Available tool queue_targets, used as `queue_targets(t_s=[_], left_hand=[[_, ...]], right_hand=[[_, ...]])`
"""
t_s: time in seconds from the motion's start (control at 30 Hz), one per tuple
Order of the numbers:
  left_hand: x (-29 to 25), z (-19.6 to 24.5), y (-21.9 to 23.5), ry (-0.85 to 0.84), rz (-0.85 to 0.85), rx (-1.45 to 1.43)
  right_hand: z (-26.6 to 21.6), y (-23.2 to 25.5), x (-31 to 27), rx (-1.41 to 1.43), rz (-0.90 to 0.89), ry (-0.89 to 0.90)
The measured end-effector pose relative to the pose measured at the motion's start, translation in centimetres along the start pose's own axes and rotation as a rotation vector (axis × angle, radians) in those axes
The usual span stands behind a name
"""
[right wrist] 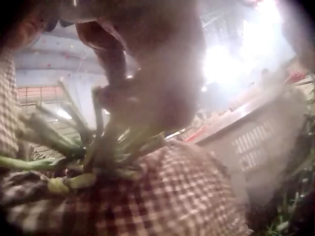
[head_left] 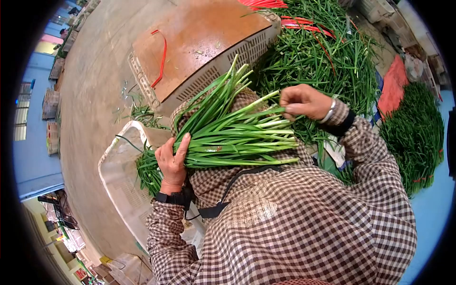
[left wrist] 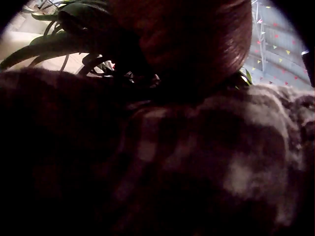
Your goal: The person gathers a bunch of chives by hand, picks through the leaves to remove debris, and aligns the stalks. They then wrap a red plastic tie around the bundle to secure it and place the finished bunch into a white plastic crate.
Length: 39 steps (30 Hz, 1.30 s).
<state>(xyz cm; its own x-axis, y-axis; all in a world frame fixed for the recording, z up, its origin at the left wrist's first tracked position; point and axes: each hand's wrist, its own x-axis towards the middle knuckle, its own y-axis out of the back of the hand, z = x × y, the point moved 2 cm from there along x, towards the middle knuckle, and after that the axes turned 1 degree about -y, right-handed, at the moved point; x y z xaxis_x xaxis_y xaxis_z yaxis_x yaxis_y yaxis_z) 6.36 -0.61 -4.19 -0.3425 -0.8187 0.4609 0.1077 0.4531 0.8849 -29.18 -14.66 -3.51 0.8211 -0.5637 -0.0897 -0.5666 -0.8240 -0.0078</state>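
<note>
A loose bunch of garlic chives (head_left: 232, 142) lies across the person's checked lap, pale stalk ends to the right. At its leafy end the left hand (head_left: 172, 161) holds the leaves, thumb laid over them and fingers at the far side. The right hand (head_left: 304, 102) pinches a green strand by the stalk ends with thumb and fingertips. Seen from the right wrist, cut stalk ends (right wrist: 74, 142) fan out under that hand's fingers. In the left wrist view the hand (left wrist: 192, 44) is dark and hides most of the leaves.
An upturned crate with a brown board (head_left: 204, 38) stands ahead, a red strap (head_left: 162, 59) on it. A white crate (head_left: 118, 190) sits at the left with greens in it. Heaped greens (head_left: 313, 61) and tied dark green bundles (head_left: 412, 137) lie to the right.
</note>
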Motion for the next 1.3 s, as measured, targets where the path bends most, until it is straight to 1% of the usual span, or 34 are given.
queue_targets(t_s=[0.03,0.1,0.17,0.23,0.27,0.3,0.33,0.37,0.4,0.43,0.5,0.57,0.63,0.67,0.7,0.77,0.8,0.83,0.9,0.93,0.97,1.0,1.03,1.1,1.13,1.17,1.23,1.3], left_hand=[[0.0,0.0,0.0,0.002,-0.002,-0.003],[0.0,-0.1,0.0,-0.005,0.009,-0.001],[0.1,-0.1,0.1,-0.008,-0.006,-0.007],[0.3,0.1,0.2,-0.010,-0.001,-0.013],[0.5,0.0,0.2,-0.016,-0.003,-0.018],[0.7,0.0,0.1,-0.018,-0.001,-0.015],[0.7,0.1,0.1,-0.022,0.004,-0.020],[0.7,0.1,0.2,-0.029,0.004,-0.025],[0.6,0.0,0.2,-0.035,-0.003,-0.021],[0.6,0.0,0.1,-0.037,-0.008,-0.012],[0.7,0.0,0.2,-0.037,-0.014,-0.004],[0.7,0.0,0.3,-0.030,-0.027,-0.011],[0.2,-0.7,0.1,-0.025,-0.007,-0.007],[-0.2,-0.6,0.1,-0.013,0.004,-0.010],[-0.5,-0.5,0.1,0.000,-0.001,-0.013],[0.0,-0.3,0.4,0.132,0.086,-0.112],[-0.1,-0.5,0.1,0.127,0.119,-0.127],[0.3,-0.5,0.2,0.126,0.116,-0.136],[0.9,-0.4,0.7,0.048,-0.067,-0.003],[1.1,-0.1,1.1,0.048,-0.115,-0.011],[1.0,0.1,1.0,0.049,-0.118,-0.012],[1.0,0.1,0.9,0.050,-0.109,-0.002],[1.0,0.2,0.7,0.050,-0.098,0.008],[1.0,0.1,0.3,0.046,-0.081,0.007],[0.9,0.1,0.3,0.042,-0.076,0.008],[0.8,0.1,0.4,0.037,-0.072,0.010],[0.8,0.0,0.4,0.026,-0.068,0.018],[0.8,0.0,0.3,0.021,-0.063,0.026]], right_hand=[[0.0,1.5,-1.1,0.055,-0.062,-0.089],[0.2,4.7,-3.3,0.040,-0.087,-0.213],[1.4,8.4,-4.8,-0.155,0.064,-0.429],[2.5,10.6,-4.6,-1.572,0.156,-0.748],[1.6,10.3,-3.3,-1.560,0.255,-0.504],[0.9,10.0,-2.0,-1.350,0.312,-0.301],[-1.3,8.3,0.5,-1.129,0.359,-0.105],[-2.2,6.5,2.9,-1.142,0.384,0.082],[-3.5,4.2,5.0,-1.173,0.385,0.191],[-3.8,2.9,7.6,-1.192,0.333,0.281],[-3.1,1.2,11.5,-1.302,0.351,0.355],[-4.7,0.2,13.5,-1.265,-0.026,-0.186],[-5.1,-0.5,12.5,-1.374,0.031,0.043],[-5.8,-1.2,11.0,-1.328,0.253,0.438],[-6.3,-1.5,9.0,-1.321,0.324,0.571],[-7.6,-3.4,5.7,-1.289,0.393,0.688],[-6.8,-3.8,4.8,-1.269,0.426,0.692],[-6.3,-4.1,4.0,-1.252,0.463,0.695],[-5.7,-4.9,2.3,-1.250,0.500,0.685],[-5.4,-5.7,1.2,-1.237,0.450,0.652],[-4.9,-6.2,0.3,-1.221,0.402,0.618],[-4.0,-6.3,-0.2,-1.219,0.323,0.545],[-3.4,-6.0,-0.3,-1.218,0.327,0.541],[-2.7,-4.9,-0.2,-1.285,0.416,0.612],[-3.0,-4.4,-0.1,-1.299,0.273,0.406],[-3.3,-4.5,0.2,-1.295,0.272,0.410],[-4.2,-4.5,1.3,-1.191,0.384,0.407],[-5.4,-4.3,3.0,-1.082,0.364,0.422]])
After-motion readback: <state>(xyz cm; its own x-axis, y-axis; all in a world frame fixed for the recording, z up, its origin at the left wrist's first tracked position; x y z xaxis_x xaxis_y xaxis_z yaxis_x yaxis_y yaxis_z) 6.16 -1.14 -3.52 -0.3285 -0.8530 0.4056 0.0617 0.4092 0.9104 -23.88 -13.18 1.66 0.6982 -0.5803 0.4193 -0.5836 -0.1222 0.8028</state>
